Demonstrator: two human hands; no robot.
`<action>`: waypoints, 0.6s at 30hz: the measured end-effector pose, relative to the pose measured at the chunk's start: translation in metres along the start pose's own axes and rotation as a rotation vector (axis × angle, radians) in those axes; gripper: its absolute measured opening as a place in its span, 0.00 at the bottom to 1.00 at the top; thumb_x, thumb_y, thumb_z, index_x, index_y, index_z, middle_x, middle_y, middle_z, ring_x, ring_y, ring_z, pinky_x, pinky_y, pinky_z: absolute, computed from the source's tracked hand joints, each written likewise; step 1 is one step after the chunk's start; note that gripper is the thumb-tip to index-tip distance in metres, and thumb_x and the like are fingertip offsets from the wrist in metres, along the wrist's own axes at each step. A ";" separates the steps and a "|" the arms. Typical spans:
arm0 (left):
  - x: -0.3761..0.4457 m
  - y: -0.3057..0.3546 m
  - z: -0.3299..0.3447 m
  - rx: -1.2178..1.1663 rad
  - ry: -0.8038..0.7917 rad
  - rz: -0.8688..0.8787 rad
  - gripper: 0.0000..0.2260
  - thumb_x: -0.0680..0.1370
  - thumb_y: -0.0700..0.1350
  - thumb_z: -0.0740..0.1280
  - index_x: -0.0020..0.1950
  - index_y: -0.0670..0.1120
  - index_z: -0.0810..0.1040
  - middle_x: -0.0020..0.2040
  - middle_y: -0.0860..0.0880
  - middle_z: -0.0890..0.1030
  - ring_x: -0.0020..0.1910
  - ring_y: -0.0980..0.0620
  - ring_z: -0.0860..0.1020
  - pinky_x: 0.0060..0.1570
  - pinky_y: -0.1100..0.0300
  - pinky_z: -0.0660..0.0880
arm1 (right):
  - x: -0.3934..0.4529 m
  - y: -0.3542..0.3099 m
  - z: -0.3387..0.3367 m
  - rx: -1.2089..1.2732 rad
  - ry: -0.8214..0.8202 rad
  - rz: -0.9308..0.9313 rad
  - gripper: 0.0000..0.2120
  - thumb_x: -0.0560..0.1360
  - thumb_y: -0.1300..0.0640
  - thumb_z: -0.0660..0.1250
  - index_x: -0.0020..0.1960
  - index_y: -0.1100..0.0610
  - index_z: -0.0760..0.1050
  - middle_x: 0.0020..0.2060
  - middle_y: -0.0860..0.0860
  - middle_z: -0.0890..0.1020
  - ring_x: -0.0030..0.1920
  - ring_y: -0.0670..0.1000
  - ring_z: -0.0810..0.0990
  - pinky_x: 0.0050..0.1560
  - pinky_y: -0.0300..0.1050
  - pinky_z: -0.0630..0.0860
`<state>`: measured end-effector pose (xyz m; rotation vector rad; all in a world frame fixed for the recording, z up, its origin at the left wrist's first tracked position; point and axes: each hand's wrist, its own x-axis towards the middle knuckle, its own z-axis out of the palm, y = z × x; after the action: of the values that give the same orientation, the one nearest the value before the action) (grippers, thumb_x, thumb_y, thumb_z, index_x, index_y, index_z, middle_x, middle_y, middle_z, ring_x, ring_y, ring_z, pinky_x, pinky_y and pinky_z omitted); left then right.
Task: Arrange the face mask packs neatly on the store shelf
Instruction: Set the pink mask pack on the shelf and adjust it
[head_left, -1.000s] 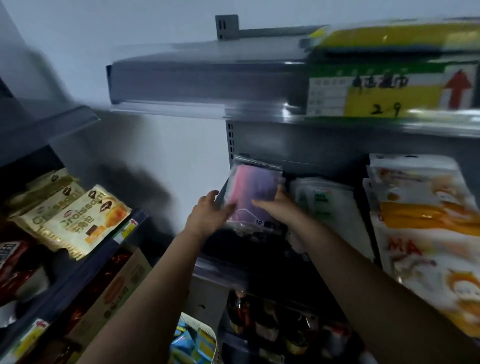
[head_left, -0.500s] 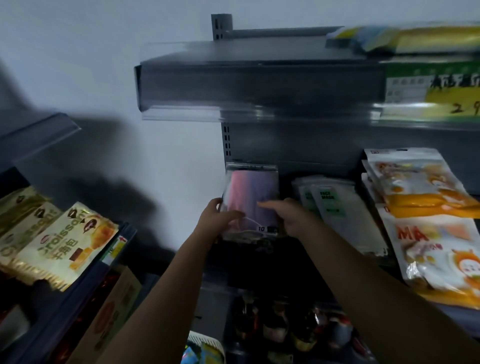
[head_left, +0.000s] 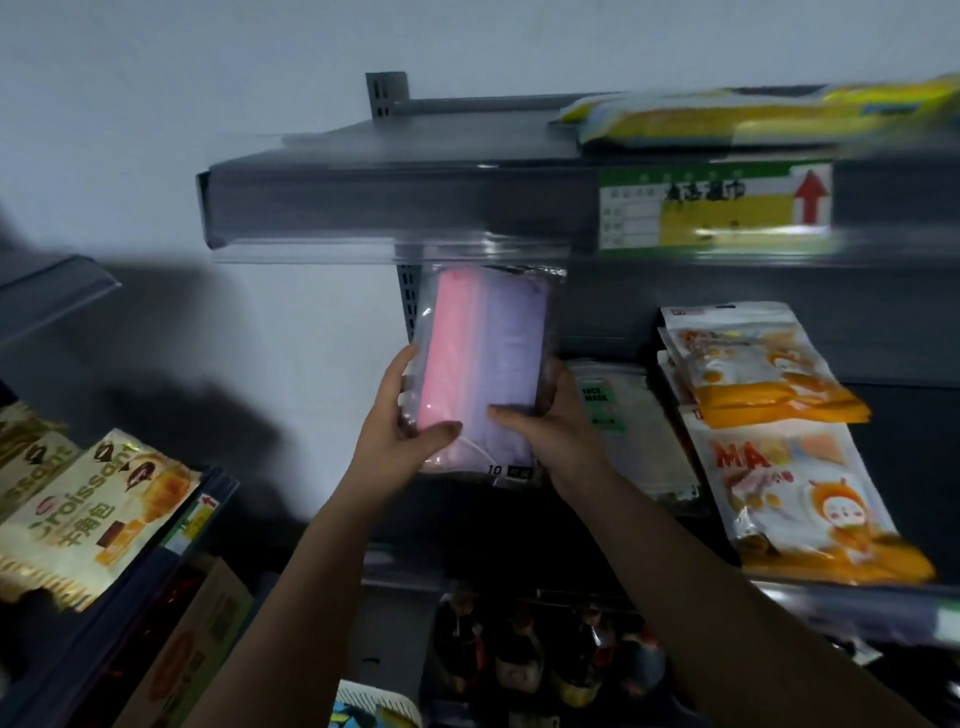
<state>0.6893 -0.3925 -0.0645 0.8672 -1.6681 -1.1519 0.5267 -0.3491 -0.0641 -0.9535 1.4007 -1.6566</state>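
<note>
A dark open gap lay on the shelf (head_left: 519, 530) below the held mask pack (head_left: 483, 358). A white face mask pack (head_left: 639, 436) stood just right of it, with orange packs (head_left: 789, 467) beyond. The upper shelf's front edge (head_left: 395, 208) overhung the held pack's top. The wall (head_left: 311, 364) closed the left side.

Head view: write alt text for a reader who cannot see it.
Two hands, left hand and right hand, hold a clear pack of pink and purple face masks upright in front of a dark store shelf. Orange-and-white mask packs lie to its right; croissant packs sit on another shelf at left.
</note>
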 end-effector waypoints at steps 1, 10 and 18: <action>-0.001 0.004 0.006 0.021 -0.017 0.030 0.36 0.71 0.31 0.72 0.68 0.59 0.60 0.64 0.47 0.72 0.57 0.39 0.74 0.51 0.56 0.77 | -0.006 -0.006 -0.008 0.007 -0.003 -0.033 0.28 0.65 0.75 0.71 0.59 0.57 0.70 0.54 0.53 0.80 0.54 0.53 0.80 0.54 0.51 0.77; -0.039 0.050 0.136 -0.131 -0.093 0.045 0.29 0.77 0.34 0.64 0.69 0.59 0.58 0.63 0.69 0.65 0.56 0.78 0.69 0.55 0.75 0.71 | -0.066 -0.049 -0.139 -0.006 0.015 -0.106 0.37 0.67 0.75 0.71 0.69 0.55 0.59 0.51 0.47 0.78 0.48 0.44 0.79 0.45 0.41 0.82; -0.089 0.077 0.259 -0.171 -0.275 0.038 0.31 0.73 0.38 0.70 0.62 0.68 0.62 0.64 0.61 0.71 0.61 0.59 0.75 0.55 0.66 0.76 | -0.129 -0.063 -0.278 -0.115 0.090 -0.090 0.31 0.69 0.74 0.69 0.66 0.56 0.61 0.49 0.49 0.79 0.44 0.41 0.82 0.42 0.36 0.80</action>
<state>0.4732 -0.2071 -0.0578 0.5877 -1.7649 -1.4138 0.3297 -0.1073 -0.0449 -1.0319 1.5477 -1.7186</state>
